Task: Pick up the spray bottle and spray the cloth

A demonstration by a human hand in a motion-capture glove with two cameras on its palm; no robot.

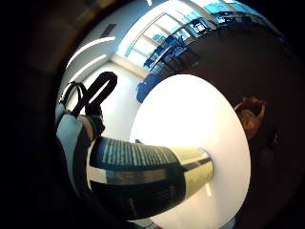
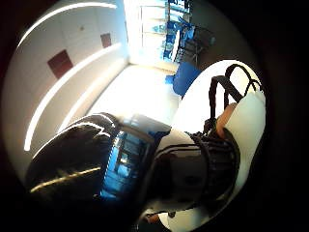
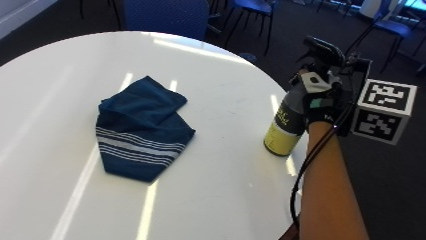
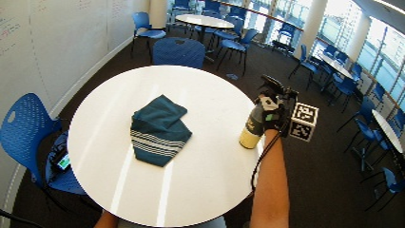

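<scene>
I see one spray bottle [image 3: 285, 125], dark with a yellow base, standing upright near the edge of the round white table [image 3: 219, 190]. My gloved right hand [image 3: 321, 102] grips its upper body, fingers curled around it. One folded blue striped cloth [image 3: 141, 128] lies well apart, toward the table's middle.

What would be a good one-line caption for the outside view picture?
Black-gloved right hand grips a dark, yellow-based spray bottle near the round white table's edge, apart from a folded, white-striped blue cloth.
</scene>
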